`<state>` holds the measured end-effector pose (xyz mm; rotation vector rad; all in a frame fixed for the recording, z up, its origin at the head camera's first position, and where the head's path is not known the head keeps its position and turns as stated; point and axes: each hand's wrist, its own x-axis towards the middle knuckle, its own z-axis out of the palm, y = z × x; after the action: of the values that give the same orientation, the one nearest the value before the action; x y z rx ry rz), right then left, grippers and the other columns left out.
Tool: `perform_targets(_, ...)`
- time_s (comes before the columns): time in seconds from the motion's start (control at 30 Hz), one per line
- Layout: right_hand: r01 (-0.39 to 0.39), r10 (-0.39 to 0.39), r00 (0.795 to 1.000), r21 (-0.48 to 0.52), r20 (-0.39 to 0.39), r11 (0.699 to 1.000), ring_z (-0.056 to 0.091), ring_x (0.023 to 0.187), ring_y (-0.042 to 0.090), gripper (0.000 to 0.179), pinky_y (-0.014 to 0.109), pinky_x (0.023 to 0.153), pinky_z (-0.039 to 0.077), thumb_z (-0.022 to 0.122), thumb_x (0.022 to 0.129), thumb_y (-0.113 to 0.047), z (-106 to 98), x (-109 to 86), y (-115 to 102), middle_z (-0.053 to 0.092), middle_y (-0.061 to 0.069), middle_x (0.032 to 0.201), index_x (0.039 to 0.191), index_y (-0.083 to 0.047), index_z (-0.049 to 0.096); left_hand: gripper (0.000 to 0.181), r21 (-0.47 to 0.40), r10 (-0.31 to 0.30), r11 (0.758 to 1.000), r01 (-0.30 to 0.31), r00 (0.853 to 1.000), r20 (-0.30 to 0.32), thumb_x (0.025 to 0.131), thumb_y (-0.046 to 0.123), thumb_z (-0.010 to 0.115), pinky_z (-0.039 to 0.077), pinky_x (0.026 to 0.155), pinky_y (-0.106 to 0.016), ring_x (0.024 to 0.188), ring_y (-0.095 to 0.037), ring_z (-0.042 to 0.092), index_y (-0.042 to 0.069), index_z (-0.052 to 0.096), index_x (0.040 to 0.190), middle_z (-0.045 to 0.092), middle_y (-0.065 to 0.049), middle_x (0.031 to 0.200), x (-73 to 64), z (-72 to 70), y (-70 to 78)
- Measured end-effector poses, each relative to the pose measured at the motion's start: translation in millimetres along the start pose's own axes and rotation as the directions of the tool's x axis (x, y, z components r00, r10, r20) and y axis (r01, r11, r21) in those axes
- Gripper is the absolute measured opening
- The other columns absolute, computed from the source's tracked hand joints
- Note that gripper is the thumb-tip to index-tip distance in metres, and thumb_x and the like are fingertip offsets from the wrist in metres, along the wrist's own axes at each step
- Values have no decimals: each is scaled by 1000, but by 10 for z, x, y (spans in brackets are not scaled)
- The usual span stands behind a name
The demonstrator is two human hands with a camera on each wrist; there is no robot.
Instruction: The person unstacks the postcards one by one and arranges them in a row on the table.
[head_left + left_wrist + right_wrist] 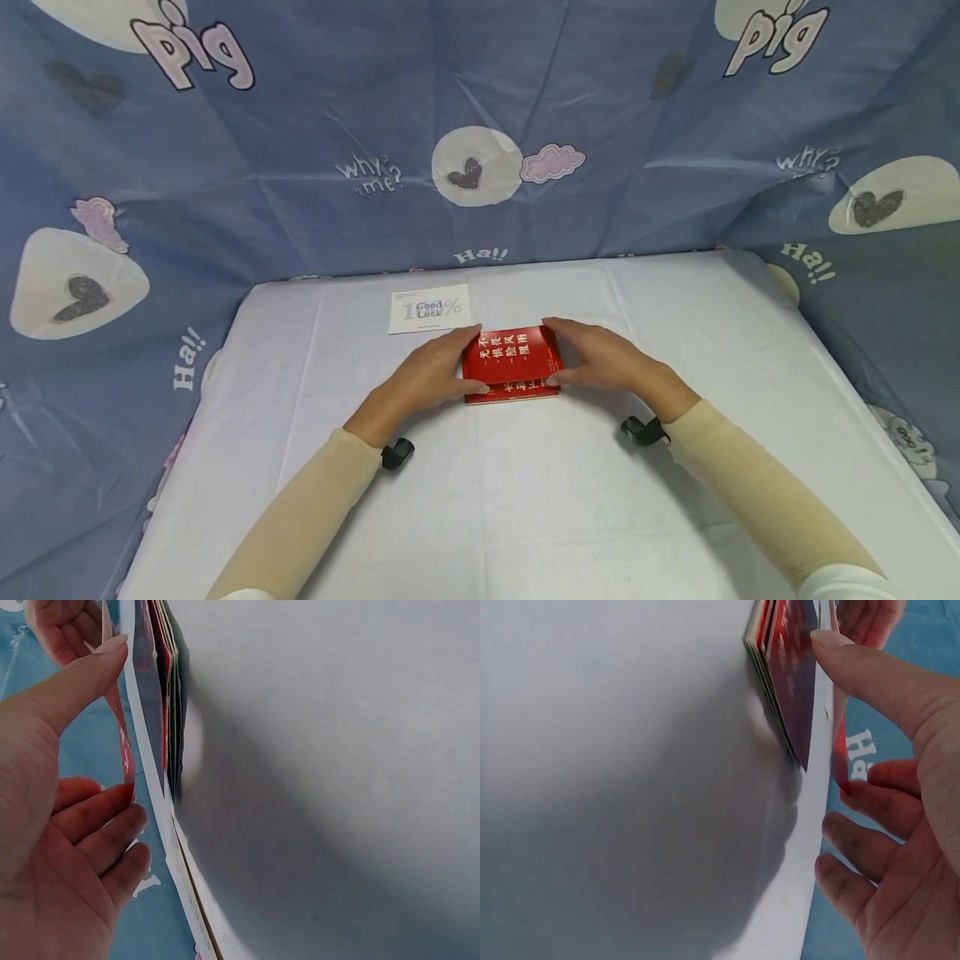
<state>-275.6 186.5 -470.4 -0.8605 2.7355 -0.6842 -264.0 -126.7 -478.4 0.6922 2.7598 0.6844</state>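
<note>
Pinched at nine o'clock by the left hand (429, 368) and at three by the right hand (606, 358), the red Chinese-lettered card (513, 357) hangs just above the red card stack (519, 394), seemingly being handled singly, so the next move calls for level edges.

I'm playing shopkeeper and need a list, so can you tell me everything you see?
Table: 1, white, below everything
Patterned cloth: 1, blue with white and pink pictures, behind and beside the table
White card: 1, white with "Good Luck", toward the table's far edge
Card stack: 1 (too layered to count the cards), red on top, mid-table
Red card: 1, red with pale writing, held above the stack
Wrist devices: 2, black, one at each wrist
Sleeves: 2, beige, on the forearms
Hands: 2, bare, left and right pinching the red card's ends
</note>
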Motion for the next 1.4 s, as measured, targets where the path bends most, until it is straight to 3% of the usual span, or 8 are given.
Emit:
perform_targets(0.43,-5,5,1000,-5,-8,1000,44,147,35,94,53,119,38,88,85,-31,-93,156,78,46,17,159,159,0,39,100,13,-9,1000,9,999,-34,87,42,87,36,121,-48,148,-29,41,10,32,165,42,-9,163,165,6,-24)
perform_targets(0.77,-74,74,997,-15,4,997,40,149,33,96,51,120,36,87,86,-29,-197,290,155,42,15,162,162,-4,35,102,27,-12,1000,14,998,-69,87,42,86,32,123,-48,152,-30,35,10,29,166,38,-10,166,347,-47,1)
perform_targets(0.97,-75,75,997,-28,-5,997,39,149,34,96,52,120,36,87,87,-28,-197,342,204,41,15,163,162,-4,33,99,21,-12,1000,14,997,-74,89,38,84,31,123,-48,153,-30,33,8,28,166,36,-10,167,431,-34,13)
perform_targets(1.4,-85,85,996,29,-24,996,37,150,34,95,52,122,33,87,87,-26,-207,501,335,40,16,163,163,-5,33,97,31,-17,999,19,997,-73,91,32,82,27,125,-46,156,-28,26,9,25,167,27,-8,171,625,-71,-19)
